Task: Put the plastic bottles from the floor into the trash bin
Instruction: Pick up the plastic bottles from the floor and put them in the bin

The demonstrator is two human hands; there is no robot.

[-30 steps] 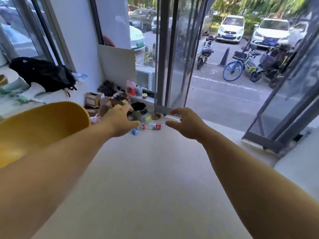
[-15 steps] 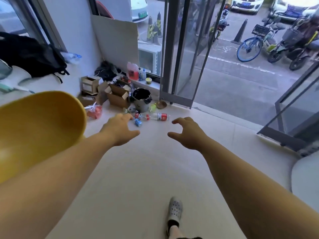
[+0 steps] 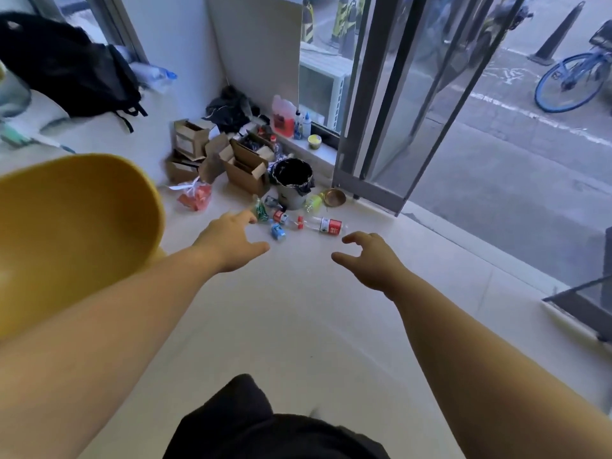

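Both arms were extended over the pale floor (image 3: 298, 309). Left hand (image 3: 231, 241) was spread and empty; right hand (image 3: 367, 260) was loosely curled, also empty. Plastic bottles lay on the floor beyond the hands: a clear red-labelled bottle (image 3: 323, 224), a blue-labelled one (image 3: 277, 231), a green one (image 3: 261, 210). Trash bin (image 3: 293, 183), black-lined, stood just behind them.

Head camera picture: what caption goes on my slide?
Both empty hands, left hand and right hand, reach toward plastic bottles beside the trash bin.

Bare forearms, no sleeves visible, black garment (image 3: 265, 429), possibly shorts
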